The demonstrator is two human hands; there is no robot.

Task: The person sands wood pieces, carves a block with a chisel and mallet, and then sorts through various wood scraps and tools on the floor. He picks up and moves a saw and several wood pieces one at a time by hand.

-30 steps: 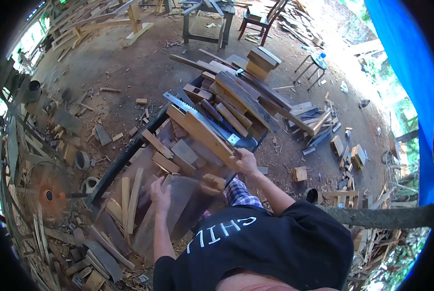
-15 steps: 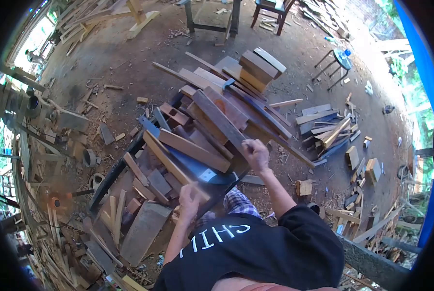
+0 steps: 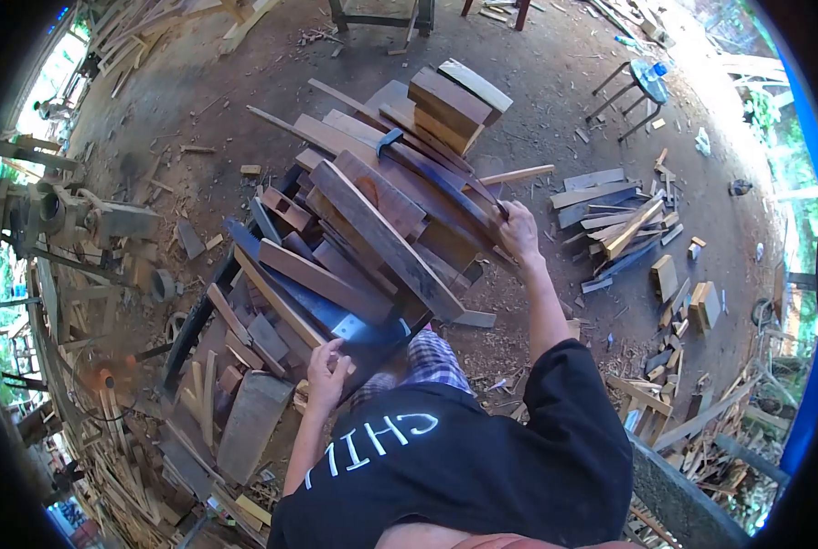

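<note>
My left hand is at the near edge of the heaped workbench, with fingers loosely bent and apart. It is beside the near end of a narrow board and the pale metal plate of a handsaw. Boards cover part of the saw's bluish blade. Farther right, my right hand is closed around the near end of a thin dark strip, at the pile's right side. Between my hands, a long thick board lies diagonally across the other wood.
Thick blocks sit at the pile's far end, near a blue-grey hooked tool. Offcuts lie heaped on the ground at right. A stool carrying a blue-capped bottle stands beyond them. Machinery is at left.
My right hand has left the long thick board and moved right to the thin strip. The thick board's near end lies closer to me. My left hand has come off the narrow board's end.
</note>
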